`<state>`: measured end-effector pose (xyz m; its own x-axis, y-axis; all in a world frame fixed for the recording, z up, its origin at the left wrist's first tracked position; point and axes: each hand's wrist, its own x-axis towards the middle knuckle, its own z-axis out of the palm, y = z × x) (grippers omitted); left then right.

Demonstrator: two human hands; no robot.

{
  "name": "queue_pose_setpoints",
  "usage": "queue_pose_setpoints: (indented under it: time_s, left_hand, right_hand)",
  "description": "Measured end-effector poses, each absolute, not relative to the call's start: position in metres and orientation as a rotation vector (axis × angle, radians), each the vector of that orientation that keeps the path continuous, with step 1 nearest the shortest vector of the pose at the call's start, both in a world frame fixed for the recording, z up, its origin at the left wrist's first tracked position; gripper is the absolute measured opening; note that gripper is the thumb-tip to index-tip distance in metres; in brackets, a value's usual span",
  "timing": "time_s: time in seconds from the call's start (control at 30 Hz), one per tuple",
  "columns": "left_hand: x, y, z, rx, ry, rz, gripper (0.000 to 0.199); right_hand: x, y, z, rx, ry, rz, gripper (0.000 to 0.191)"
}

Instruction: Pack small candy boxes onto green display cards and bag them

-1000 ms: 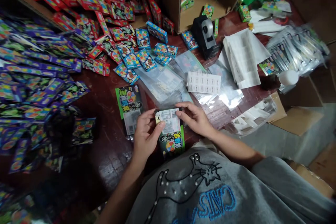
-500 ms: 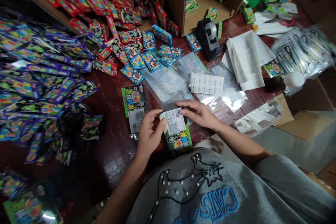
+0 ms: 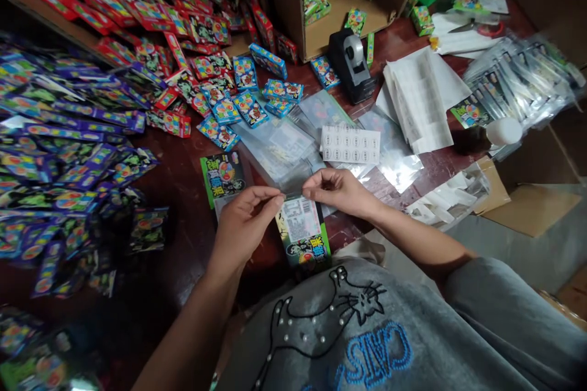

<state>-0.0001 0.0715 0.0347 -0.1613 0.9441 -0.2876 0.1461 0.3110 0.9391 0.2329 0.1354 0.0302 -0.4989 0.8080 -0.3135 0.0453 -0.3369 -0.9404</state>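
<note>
My left hand (image 3: 238,223) pinches the top left of a printed plastic bag (image 3: 303,235), thumb against forefinger. At the top right, my right hand (image 3: 343,193) pinches the same clear upper edge between thumb and fingertips. The bag is black and green with a white label and colourful print, and its lower end lies near my shirt. A similar printed bag (image 3: 225,176) rests on the table, partly behind my left hand. Beyond my fingers lie clear plastic bags (image 3: 279,143) and a white sheet of round stickers (image 3: 351,145).
Purple candy packets (image 3: 68,140) are heaped at the left. Red boxes (image 3: 169,18) fill a carton behind, with several blue boxes (image 3: 250,109) in front. A black tape dispenser (image 3: 352,67), folded white paper (image 3: 419,101), a white-capped bottle (image 3: 503,132) and stacked clear packs (image 3: 518,82) stand right.
My fingers have shifted from the bag's sides and label to its clear top edge, now pinched by both hands. The label is more exposed. The whole view has shifted slightly.
</note>
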Motion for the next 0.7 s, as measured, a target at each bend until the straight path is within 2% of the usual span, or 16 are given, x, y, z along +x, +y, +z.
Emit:
queue_pose_setpoints:
  time_s: [0.17, 0.33, 0.43, 0.57, 0.63, 0.7]
  left_hand:
    - [-0.004, 0.081, 0.042, 1.163, 1.503, 0.874, 0.033]
    - [-0.005, 0.084, 0.034, 1.303, 1.389, 0.858, 0.037]
    - [0.002, 0.097, 0.029, 1.359, 1.364, 0.842, 0.036]
    - [0.021, 0.128, 0.034, 1.57, 1.255, 0.757, 0.027]
    - [0.032, 0.147, 0.037, 1.689, 1.163, 0.681, 0.023]
    - [0.042, 0.166, 0.036, 1.743, 1.07, 0.6, 0.022]
  right_hand:
    - [0.241, 0.143, 0.031, -1.145, -1.273, 2.034, 0.034]
    - [0.27, 0.141, 0.032, -0.93, -1.661, 1.933, 0.029]
    - [0.293, 0.16, 0.039, -0.843, -1.979, 1.532, 0.027]
    - [0.326, 0.221, 0.047, -1.117, -2.239, 0.792, 0.034]
    - [0.334, 0.254, 0.045, -1.202, -2.403, 0.657, 0.036]
    - [0.335, 0.279, 0.039, -1.244, -2.579, 0.674, 0.035]
